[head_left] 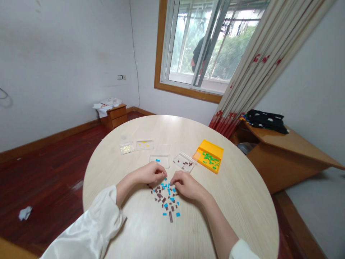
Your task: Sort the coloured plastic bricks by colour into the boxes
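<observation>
Head view, left fingers (161,171), right fingers (176,176) by blue-brown pieces (166,205), whether clamped unclear, table edge (87,180) well apart

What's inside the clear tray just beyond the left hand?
Blue plastic lies inside the clear tray, too small to count pieces. The left hand covers the tray's near left corner, so anything there is hidden.
</observation>
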`<move>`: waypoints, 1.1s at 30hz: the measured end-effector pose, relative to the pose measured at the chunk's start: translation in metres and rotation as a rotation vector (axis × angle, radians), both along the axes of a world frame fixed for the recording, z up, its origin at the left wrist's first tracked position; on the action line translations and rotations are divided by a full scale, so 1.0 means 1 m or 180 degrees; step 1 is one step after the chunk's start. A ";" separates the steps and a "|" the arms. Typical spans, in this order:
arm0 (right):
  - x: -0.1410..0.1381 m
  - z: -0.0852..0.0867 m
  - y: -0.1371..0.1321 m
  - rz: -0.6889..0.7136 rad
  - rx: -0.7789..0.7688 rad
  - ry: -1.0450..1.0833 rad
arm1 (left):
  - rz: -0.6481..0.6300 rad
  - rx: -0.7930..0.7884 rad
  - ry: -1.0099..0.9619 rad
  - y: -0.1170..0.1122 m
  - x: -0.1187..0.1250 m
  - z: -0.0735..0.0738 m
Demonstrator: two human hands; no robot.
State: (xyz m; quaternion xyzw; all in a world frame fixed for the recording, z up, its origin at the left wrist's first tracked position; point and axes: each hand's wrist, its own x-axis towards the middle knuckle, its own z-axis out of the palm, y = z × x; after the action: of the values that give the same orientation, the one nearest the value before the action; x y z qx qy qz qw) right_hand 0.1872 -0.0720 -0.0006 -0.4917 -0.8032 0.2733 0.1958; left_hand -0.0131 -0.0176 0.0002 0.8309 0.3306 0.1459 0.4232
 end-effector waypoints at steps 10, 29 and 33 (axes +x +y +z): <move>0.003 0.000 0.004 -0.0307 0.0121 -0.0084 | -0.0335 -0.0715 0.0557 -0.004 -0.003 0.005; -0.004 -0.002 -0.001 0.0121 -0.0073 0.0065 | -0.0242 -0.0607 0.0490 -0.004 -0.001 0.001; -0.005 -0.001 0.000 -0.0047 0.0032 0.0127 | 0.0035 -0.0117 0.0493 0.001 -0.001 -0.002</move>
State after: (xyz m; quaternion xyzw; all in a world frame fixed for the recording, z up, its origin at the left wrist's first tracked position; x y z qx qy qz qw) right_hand 0.1821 -0.0721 -0.0018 -0.4911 -0.7969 0.2775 0.2162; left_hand -0.0142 -0.0165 -0.0017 0.8299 0.3695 0.0773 0.4107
